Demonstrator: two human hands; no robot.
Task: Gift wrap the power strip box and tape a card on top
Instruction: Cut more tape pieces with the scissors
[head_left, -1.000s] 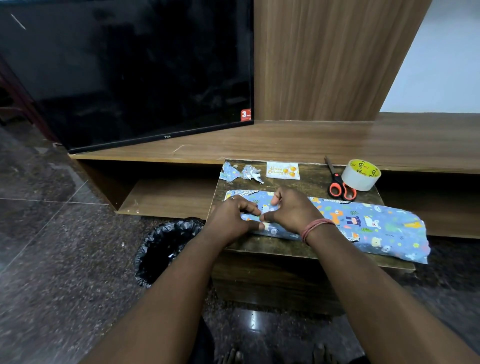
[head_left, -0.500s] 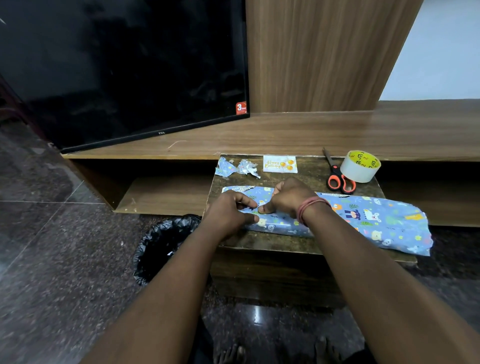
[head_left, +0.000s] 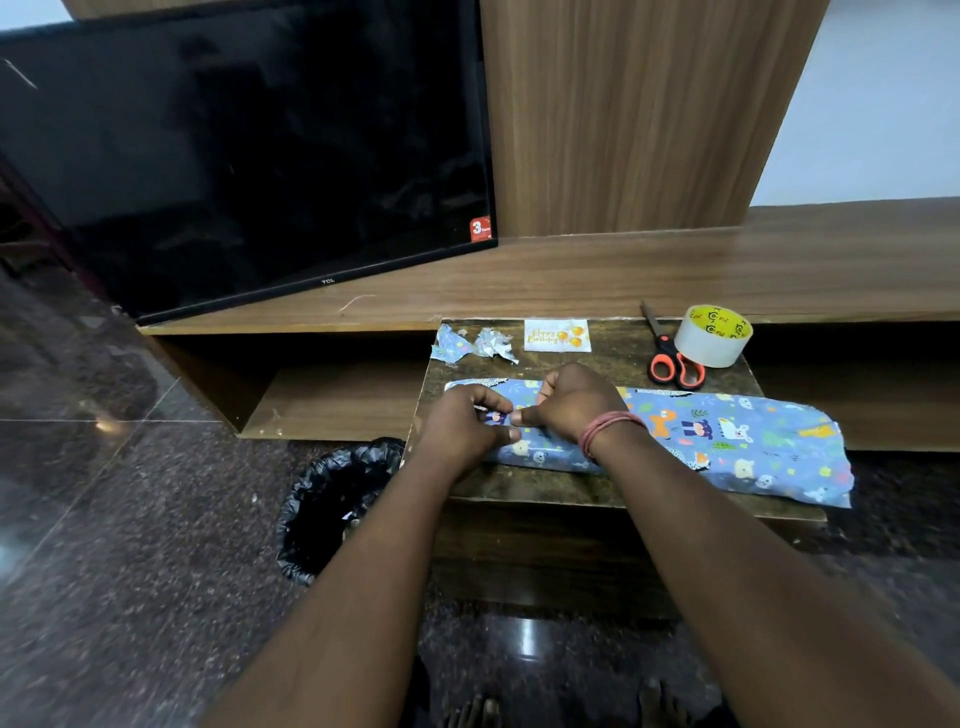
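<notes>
Left hand (head_left: 460, 428) and right hand (head_left: 574, 405), fingers curled, pinch the blue animal-print wrapping paper (head_left: 727, 436) around the long box on the small dark wooden table (head_left: 545, 486).

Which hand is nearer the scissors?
Right. The right hand is on the wrapped box, just left of the scissors; the left hand is farther left.
</notes>
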